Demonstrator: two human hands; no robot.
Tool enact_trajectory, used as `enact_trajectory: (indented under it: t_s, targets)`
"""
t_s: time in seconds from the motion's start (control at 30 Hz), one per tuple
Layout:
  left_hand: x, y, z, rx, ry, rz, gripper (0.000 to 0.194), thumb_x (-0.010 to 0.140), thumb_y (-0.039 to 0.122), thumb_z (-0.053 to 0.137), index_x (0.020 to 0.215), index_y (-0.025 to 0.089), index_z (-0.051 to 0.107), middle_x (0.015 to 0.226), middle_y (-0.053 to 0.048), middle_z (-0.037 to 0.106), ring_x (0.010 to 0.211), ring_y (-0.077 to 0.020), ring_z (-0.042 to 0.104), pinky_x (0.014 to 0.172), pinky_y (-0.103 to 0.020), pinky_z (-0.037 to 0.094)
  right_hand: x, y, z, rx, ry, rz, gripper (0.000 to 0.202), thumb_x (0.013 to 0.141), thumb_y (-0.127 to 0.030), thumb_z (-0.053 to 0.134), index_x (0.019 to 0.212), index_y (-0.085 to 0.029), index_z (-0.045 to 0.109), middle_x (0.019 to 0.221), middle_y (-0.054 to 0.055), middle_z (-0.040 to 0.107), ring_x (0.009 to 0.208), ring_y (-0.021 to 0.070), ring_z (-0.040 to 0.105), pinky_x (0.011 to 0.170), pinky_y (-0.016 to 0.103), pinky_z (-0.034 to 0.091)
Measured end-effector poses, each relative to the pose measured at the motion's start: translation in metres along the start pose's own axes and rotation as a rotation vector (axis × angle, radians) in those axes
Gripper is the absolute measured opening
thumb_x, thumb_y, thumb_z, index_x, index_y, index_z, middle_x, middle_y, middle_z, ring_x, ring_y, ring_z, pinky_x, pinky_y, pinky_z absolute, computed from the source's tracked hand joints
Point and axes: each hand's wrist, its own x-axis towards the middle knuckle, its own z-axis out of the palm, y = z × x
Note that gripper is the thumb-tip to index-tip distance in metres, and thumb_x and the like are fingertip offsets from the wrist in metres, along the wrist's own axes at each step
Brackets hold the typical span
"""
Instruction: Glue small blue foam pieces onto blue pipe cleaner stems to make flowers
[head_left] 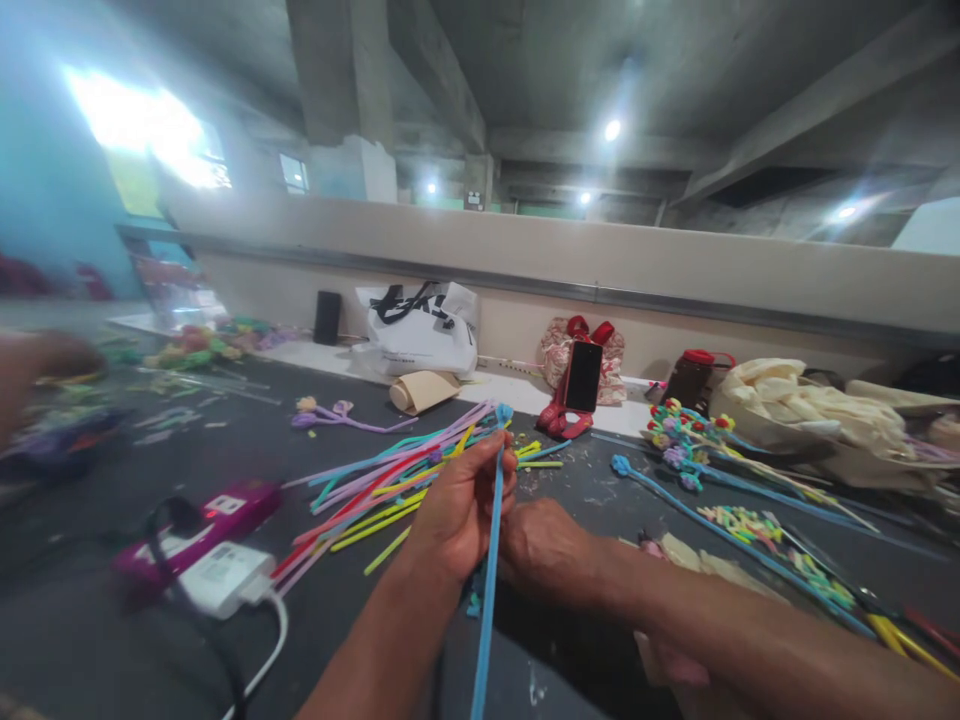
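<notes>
In the head view, a long, light-blue fuzzy stem of what looks like pipe cleaner runs from the bottom edge up between the two forearms, topped by a small, rounded blue knot. It is in front of the person, over the dark tabletop. The left hand is closed on it, thumb and fingers pinching just below the knot. The right hand is curled right beside the left, its fingertips hidden (so whether it grips anything, I cannot tell). The left forearm slants up from the bottom edge; the right one reaches in from the lower right corner, lying flatter. Past the left hand lies a loose spread of purple, red, yellow and turquoise fuzzy strips.
</notes>
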Motion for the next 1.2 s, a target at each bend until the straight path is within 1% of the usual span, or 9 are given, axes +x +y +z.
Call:
enact_trajectory:
  t_s: [0.1, 0.27, 0.37, 0.47, 0.57, 0.7, 0.87, 1.03, 1.2]
  targets:
    - [0.0, -0.005, 0.001, 0.044, 0.019, -0.014, 0.005, 0.072, 0.017, 0.054, 0.073, 0.013, 0.057, 0.046, 0.004, 0.052, 0.032, -0.0026, 0.037, 0.027, -0.01, 0.023, -0.012, 0.003, -0.01, 0.066, 0.042, 0.05, 0.017, 0.073, -0.013, 0.044, 0.079, -0.012, 0.06, 0.073, 0.009, 0.066, 0.057, 0.0157, 0.056, 0.048, 0.023, 0.035]
    - [0.001, -0.015, -0.001, 0.139, 0.047, -0.063, 0.006, 0.067, 0.018, 0.061, 0.071, 0.013, 0.058, 0.049, 0.003, 0.056, 0.033, -0.0022, 0.041, 0.028, -0.01, 0.025, -0.047, 0.016, -0.03, 0.22, 0.133, 0.218, 0.021, 0.07, -0.01, 0.045, 0.084, -0.015, 0.059, 0.067, 0.002, 0.063, 0.057, 0.0115, 0.055, 0.049, 0.019, 0.038]
    - [0.002, -0.028, 0.0, 0.208, 0.055, -0.097, 0.009, 0.065, 0.019, 0.063, 0.07, 0.013, 0.059, 0.049, 0.003, 0.056, 0.033, -0.002, 0.043, 0.029, -0.01, 0.024, -0.068, 0.022, -0.04, 0.574, 0.177, 0.357, 0.024, 0.074, -0.014, 0.043, 0.094, -0.015, 0.057, 0.068, 0.0, 0.061, 0.056, 0.0104, 0.056, 0.047, 0.018, 0.04]
    - [0.0, -0.041, 0.002, 0.275, 0.035, -0.144, 0.011, 0.063, 0.02, 0.064, 0.07, 0.012, 0.06, 0.049, 0.002, 0.057, 0.035, -0.0032, 0.045, 0.032, -0.011, 0.028, -0.084, 0.023, -0.043, 1.024, 0.244, 0.485, 0.017, 0.073, -0.02, 0.048, 0.085, -0.015, 0.059, 0.058, -0.004, 0.054, 0.049, 0.0081, 0.051, 0.042, 0.017, 0.038]
    - [-0.001, -0.047, 0.005, 0.331, 0.019, -0.167, 0.012, 0.062, 0.022, 0.064, 0.067, 0.012, 0.059, 0.048, 0.002, 0.056, 0.034, -0.0034, 0.044, 0.034, -0.012, 0.03, -0.089, 0.022, -0.038, 1.224, 0.281, 0.532, 0.009, 0.069, -0.022, 0.053, 0.076, -0.015, 0.056, 0.052, -0.007, 0.051, 0.042, 0.0056, 0.047, 0.039, 0.015, 0.035]
    - [0.0, -0.046, 0.005, 0.37, 0.036, -0.14, 0.011, 0.063, 0.023, 0.063, 0.067, 0.014, 0.057, 0.047, 0.005, 0.054, 0.033, -0.002, 0.041, 0.033, -0.011, 0.028, -0.084, 0.022, -0.031, 1.299, 0.281, 0.487, 0.008, 0.065, -0.02, 0.058, 0.07, -0.015, 0.054, 0.049, -0.008, 0.051, 0.039, 0.0053, 0.048, 0.038, 0.015, 0.034]
    - [0.001, -0.049, 0.002, 0.412, 0.016, -0.167, 0.015, 0.062, 0.026, 0.064, 0.065, 0.013, 0.057, 0.05, 0.004, 0.054, 0.035, -0.0024, 0.041, 0.034, -0.012, 0.026, -0.085, 0.022, -0.036, 1.324, 0.321, 0.507, 0.014, 0.063, -0.026, 0.063, 0.069, -0.015, 0.056, 0.056, -0.004, 0.058, 0.046, 0.0097, 0.057, 0.037, 0.016, 0.035]
    - [0.001, -0.06, 0.0, 0.445, -0.056, -0.22, 0.022, 0.064, 0.032, 0.065, 0.064, 0.013, 0.055, 0.057, 0.001, 0.057, 0.04, -0.0027, 0.044, 0.036, -0.012, 0.027, -0.091, 0.018, -0.043, 1.314, 0.504, 0.53, 0.01, 0.065, -0.023, 0.064, 0.068, -0.014, 0.06, 0.05, -0.005, 0.056, 0.043, 0.0063, 0.049, 0.037, 0.014, 0.031]
    - [0.0, -0.068, 0.0, 0.43, -0.099, -0.208, 0.026, 0.064, 0.035, 0.065, 0.07, 0.012, 0.056, 0.061, 0.0, 0.058, 0.04, -0.0025, 0.044, 0.034, -0.012, 0.027, -0.088, 0.015, -0.042, 1.41, 0.534, 0.533, 0.009, 0.067, -0.023, 0.061, 0.068, -0.014, 0.057, 0.05, -0.003, 0.059, 0.041, 0.0066, 0.048, 0.038, 0.016, 0.03]
